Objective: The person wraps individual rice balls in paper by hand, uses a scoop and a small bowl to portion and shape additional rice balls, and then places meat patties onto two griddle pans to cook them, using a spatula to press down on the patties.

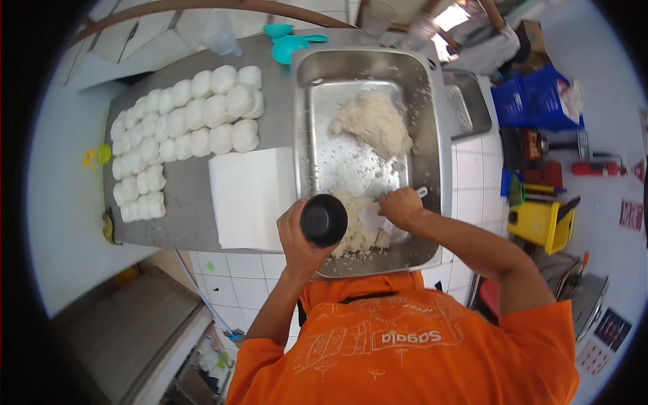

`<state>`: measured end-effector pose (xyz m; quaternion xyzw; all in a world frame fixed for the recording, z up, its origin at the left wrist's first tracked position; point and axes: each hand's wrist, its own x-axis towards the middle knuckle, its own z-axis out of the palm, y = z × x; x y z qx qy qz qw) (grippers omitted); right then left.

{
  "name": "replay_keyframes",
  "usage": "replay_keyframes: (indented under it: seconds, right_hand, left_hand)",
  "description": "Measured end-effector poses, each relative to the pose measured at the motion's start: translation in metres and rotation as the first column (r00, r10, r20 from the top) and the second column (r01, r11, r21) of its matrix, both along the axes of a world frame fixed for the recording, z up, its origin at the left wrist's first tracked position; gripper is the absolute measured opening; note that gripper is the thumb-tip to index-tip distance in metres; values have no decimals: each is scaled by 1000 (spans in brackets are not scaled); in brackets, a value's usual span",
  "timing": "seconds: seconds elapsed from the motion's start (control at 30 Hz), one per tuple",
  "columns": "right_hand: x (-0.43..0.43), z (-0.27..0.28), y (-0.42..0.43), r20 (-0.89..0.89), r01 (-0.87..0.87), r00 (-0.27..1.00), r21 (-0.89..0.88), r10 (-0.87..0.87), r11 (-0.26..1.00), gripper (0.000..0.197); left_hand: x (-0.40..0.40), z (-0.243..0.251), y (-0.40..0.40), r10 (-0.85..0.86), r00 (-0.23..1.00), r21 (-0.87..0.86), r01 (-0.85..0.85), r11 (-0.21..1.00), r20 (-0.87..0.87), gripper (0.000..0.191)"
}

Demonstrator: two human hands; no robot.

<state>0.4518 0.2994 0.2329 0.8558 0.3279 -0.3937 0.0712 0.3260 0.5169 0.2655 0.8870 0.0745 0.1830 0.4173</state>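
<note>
My left hand (299, 242) grips a black cup (324, 220) whose dark inside faces up; nothing shows in it. It is over the near left rim of a large steel pan (430, 152). With my right hand (402, 208) I hold a white rice paddle (372, 216), its blade against a loose heap of cooked rice (354, 243) at the pan's near end. A second rice mound (374, 121) lies towards the far end. Left of the pan sits a stack of white paper sheets (251, 198), and beyond it stand rows of white wrapped bundles (187, 114).
Turquoise scoops (289, 49) and clear plastic containers (377, 23) are along the table's far edge. A smaller steel pan (467, 104) stands right of the large one. Further right are blue crates (539, 98) and a yellow bucket (540, 226). Another person (486, 45) is at the far right.
</note>
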Motion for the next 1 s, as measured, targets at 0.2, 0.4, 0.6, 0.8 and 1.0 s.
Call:
replay_keyframes:
  seconds: [0.2,0.4,0.6,0.8,1.0]
  right_hand:
    - [29,35,0,202,-5,979,9,3,1000,13]
    - [-17,19,16,182,32,983,42,-39,999,17]
    - [-8,37,-27,69,115,991,-62,-111,991,20]
    - [-51,36,-11,-84,345,931,-106,-355,932,23]
    - [-75,31,20,-210,523,841,89,-498,847,25]
  left_hand:
    - [98,8,9,-309,857,559,505,657,-412,68]
    - [127,-49,3,-391,558,286,773,567,-732,61]
    - [89,-57,-13,-588,222,-81,892,445,-778,64]
    - [54,-47,-37,-537,245,-180,764,619,-807,91]
    - [45,-39,-54,-370,387,-142,505,851,-845,83]
